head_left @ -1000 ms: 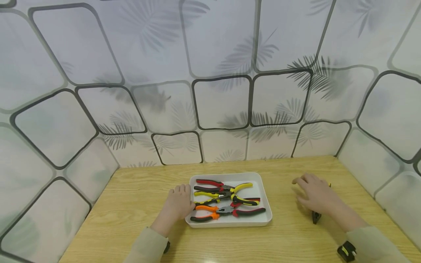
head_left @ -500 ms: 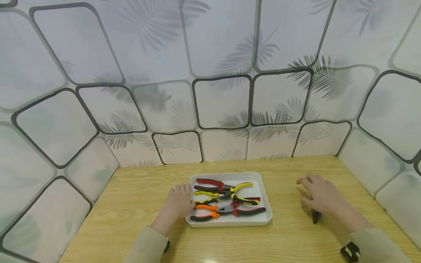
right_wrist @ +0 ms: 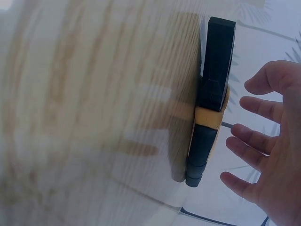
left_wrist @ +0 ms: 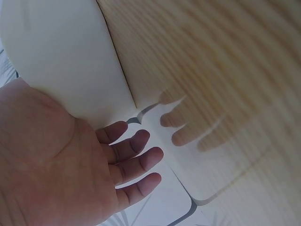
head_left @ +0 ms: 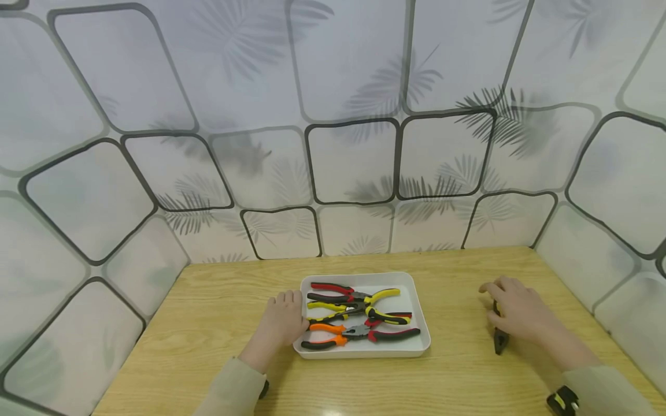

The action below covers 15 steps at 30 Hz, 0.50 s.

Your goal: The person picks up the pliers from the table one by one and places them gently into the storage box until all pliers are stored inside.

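My left hand (head_left: 283, 319) rests at the left rim of a white tray (head_left: 364, 353), thumb by the rim. In the left wrist view its fingers (left_wrist: 141, 160) extend loosely beside the tray wall, above the wooden table. My right hand (head_left: 517, 309) hovers over black-and-yellow pliers (head_left: 500, 341) that lie on the table, partly hidden under it. The right wrist view shows these pliers (right_wrist: 207, 117) edge-on, apart from the loosely spread fingers (right_wrist: 249, 146). Inside the tray lie red-and-black pliers (head_left: 333, 292), yellow-and-black pliers (head_left: 387, 316) and orange-and-black pliers (head_left: 325, 336), among several overlapping pairs.
The wooden table (head_left: 447, 381) runs back to a patterned wall covering (head_left: 354, 167), which also closes in both sides. A small black device (head_left: 563, 400) sits at the right sleeve.
My right hand has drifted right, uncovering more of the pliers beneath it. The left hand, the tray and the pliers in it stay where they were.
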Tool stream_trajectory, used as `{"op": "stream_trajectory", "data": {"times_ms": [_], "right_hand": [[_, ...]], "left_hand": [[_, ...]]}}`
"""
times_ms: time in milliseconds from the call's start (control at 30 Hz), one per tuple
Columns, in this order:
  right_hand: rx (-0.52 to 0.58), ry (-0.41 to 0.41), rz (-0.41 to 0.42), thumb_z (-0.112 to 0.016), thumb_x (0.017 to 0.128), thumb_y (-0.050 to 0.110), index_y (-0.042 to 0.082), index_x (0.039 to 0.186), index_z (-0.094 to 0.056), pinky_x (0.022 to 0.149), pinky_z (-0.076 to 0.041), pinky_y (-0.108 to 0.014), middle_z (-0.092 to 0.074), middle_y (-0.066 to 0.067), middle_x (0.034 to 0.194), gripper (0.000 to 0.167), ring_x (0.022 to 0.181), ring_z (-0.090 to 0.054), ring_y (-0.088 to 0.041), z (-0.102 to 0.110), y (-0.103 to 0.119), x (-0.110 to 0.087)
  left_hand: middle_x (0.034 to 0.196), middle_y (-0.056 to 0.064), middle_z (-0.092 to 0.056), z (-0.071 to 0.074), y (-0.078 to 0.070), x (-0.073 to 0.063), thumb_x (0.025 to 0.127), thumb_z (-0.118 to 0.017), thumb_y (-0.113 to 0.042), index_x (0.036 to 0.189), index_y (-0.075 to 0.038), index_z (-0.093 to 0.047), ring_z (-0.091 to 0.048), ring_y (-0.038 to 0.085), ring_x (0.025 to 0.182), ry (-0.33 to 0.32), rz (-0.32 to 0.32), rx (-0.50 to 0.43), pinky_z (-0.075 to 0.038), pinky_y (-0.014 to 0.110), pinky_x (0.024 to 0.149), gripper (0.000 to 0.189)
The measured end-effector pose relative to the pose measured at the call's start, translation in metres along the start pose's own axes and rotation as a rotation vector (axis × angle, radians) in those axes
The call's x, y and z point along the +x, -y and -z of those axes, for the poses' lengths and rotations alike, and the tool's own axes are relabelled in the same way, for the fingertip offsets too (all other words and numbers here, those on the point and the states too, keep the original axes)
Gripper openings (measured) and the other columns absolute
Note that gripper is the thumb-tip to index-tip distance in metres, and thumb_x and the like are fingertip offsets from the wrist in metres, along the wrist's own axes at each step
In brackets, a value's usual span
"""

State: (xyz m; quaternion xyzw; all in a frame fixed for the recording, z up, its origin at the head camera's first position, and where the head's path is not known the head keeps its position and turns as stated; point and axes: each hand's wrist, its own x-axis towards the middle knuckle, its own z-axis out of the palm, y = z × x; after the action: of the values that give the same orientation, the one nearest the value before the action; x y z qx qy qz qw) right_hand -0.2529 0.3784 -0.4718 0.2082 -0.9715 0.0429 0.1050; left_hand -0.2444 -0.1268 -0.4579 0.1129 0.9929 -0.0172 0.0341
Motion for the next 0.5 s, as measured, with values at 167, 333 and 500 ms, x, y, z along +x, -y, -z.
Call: {"op": "stream_trajectory", "data": {"times_ms": [167, 333, 500], "right_hand": [[0.007, 0.003, -0.008, -0.084, 0.085, 0.022, 0.008, 0.123, -0.068, 0.064, -0.049, -0.05, -0.063, -0.016, 0.111, 0.044, 0.091, -0.061, -0.031, 0.0029, -0.0017, -0.0028], [0.009, 0.017, -0.022, -0.084, 0.084, 0.022, 0.008, 0.124, -0.067, 0.065, -0.05, -0.052, -0.064, -0.019, 0.114, 0.045, 0.094, -0.062, -0.034, 0.0041, -0.0046, -0.0044], [0.012, 0.018, -0.028, -0.083, 0.084, 0.022, 0.007, 0.125, -0.067, 0.066, -0.052, -0.054, -0.064, -0.021, 0.116, 0.046, 0.098, -0.063, -0.038, 0.0031, -0.0084, -0.0058]], "left_hand": [[0.121, 0.02, -0.062, 0.0001, 0.0001, 0.0001, 0.098, -0.068, -0.033, 0.127, 0.003, -0.053, -0.06, 0.036, 0.113, -0.001, 0.002, -0.002, -0.05, 0.053, 0.1, 0.048], [0.121, 0.02, -0.061, -0.0008, 0.0003, 0.0007, 0.098, -0.067, -0.033, 0.127, 0.002, -0.053, -0.06, 0.036, 0.113, 0.002, 0.004, 0.0, -0.05, 0.053, 0.1, 0.048], [0.121, 0.021, -0.061, -0.0008, 0.0003, 0.0006, 0.098, -0.068, -0.033, 0.127, 0.003, -0.053, -0.059, 0.036, 0.113, 0.002, 0.005, -0.004, -0.05, 0.053, 0.101, 0.048]]}}
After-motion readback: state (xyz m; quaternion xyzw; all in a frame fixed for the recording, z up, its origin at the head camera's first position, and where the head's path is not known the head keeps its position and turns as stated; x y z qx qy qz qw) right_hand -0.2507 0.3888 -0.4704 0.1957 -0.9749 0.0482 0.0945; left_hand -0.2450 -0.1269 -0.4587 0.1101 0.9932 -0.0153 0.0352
